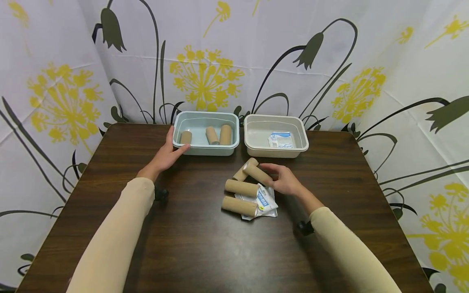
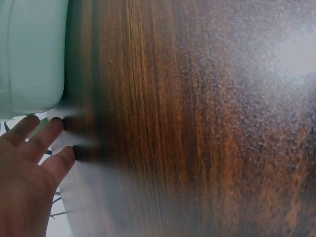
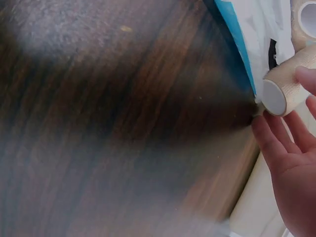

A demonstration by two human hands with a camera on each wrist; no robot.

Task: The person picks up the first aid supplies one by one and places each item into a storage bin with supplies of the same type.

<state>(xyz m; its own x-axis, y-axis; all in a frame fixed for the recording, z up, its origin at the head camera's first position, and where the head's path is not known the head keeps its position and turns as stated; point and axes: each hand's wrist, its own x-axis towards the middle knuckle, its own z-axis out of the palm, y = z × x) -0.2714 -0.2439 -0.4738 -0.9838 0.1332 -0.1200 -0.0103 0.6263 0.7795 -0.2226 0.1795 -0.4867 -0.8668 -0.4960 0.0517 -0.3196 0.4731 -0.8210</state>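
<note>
My left hand [image 1: 165, 155] lies at the left front corner of a light blue plastic basin [image 1: 205, 151], thumb on the front rim and fingers extended along the side. Inside the basin are several tan bandage rolls [image 1: 225, 134]. Between thumb and fingers, my right hand [image 1: 285, 179] pinches one end of a tan bandage roll [image 1: 257, 174], its pale round end [image 3: 274, 98] showing in the right wrist view. Another roll [image 1: 239, 174] lies partly beneath it. Two more rolls [image 1: 242, 187] rest on white and blue packets [image 1: 266, 200] just in front.
A beige basin [image 1: 276, 152] stands right of the blue one, with a white and blue packet [image 1: 281, 139] inside. Both stand along the back edge of the dark wooden table [image 1: 205, 244]. A flowered curtain [image 1: 264, 49] hangs behind.
</note>
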